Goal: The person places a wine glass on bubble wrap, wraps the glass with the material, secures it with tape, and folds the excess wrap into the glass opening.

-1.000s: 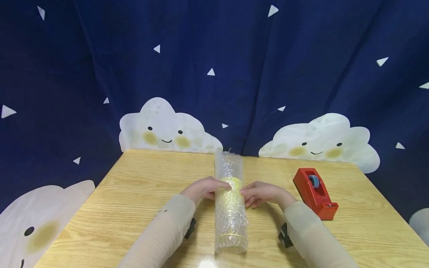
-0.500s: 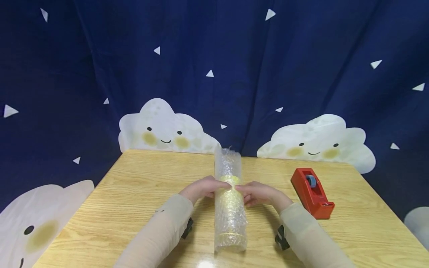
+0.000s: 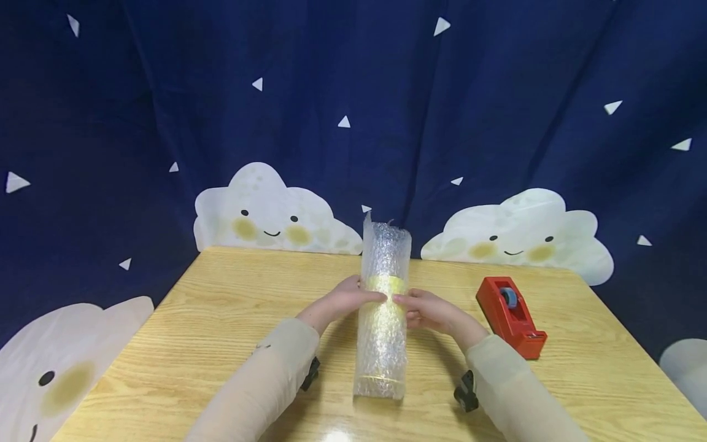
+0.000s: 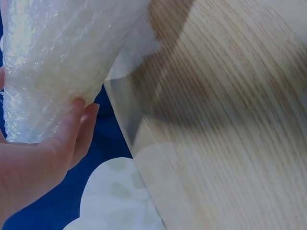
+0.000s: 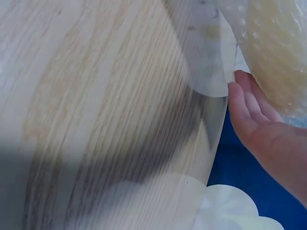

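A long roll of bubble wrap (image 3: pixel 380 350) with something yellow inside stands tilted over the table, its far end raised. My left hand (image 3: pixel 348 298) holds its left side, thumb laid across the top. From the right, my right hand (image 3: pixel 436 312) grips it at the same height, and the two thumb tips nearly meet. Fingers (image 4: pixel 69 127) curl under the bubble wrap in the left wrist view. In the right wrist view, the right hand's fingers (image 5: pixel 252 103) reach beneath the wrapped roll (image 5: pixel 278 48). What the wrap encloses shows only as a yellowish shape.
A red tape dispenser (image 3: pixel 510 316) with a blue-cored tape roll sits on the wooden table (image 3: pixel 265 288), right of my right hand. Behind the table's far edge hangs a dark blue curtain (image 3: pixel 309 123) printed with clouds and triangles.
Both hands have lifted the wrapped roll; its far end has risen and it now tilts upward. The right thumb has moved onto the top of the roll, close to the left thumb.
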A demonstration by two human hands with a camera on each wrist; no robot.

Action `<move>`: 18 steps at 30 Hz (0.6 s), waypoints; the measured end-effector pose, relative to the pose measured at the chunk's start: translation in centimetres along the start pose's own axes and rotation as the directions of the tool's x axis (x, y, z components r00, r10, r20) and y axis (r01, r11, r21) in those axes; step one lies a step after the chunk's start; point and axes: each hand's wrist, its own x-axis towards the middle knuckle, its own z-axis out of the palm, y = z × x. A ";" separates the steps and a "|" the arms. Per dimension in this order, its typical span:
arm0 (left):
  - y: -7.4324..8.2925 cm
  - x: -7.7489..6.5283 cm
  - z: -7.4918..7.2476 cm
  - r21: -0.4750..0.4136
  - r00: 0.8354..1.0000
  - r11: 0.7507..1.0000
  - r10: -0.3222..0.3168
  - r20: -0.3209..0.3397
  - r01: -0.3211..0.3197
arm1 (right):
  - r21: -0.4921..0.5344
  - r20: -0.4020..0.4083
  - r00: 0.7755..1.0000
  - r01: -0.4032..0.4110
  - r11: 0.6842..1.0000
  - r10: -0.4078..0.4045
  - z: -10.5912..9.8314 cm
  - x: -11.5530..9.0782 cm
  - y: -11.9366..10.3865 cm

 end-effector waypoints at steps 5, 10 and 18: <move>0.3 -0.2 0.1 -0.002 0.997 0.997 0.074 -0.028 -0.074 | -0.030 -0.106 0.989 0.099 0.995 -0.102 0.2 -0.2 -0.1; 0.4 -0.4 0.0 0.005 0.993 0.996 0.092 -0.067 -0.092 | -0.094 -0.190 0.969 0.141 0.986 -0.157 0.6 -0.6 -0.3; 0.6 -0.6 0.1 -0.015 0.987 0.990 0.140 -0.084 -0.141 | -0.156 -0.262 0.938 0.191 0.969 -0.227 1.1 -1.2 -0.9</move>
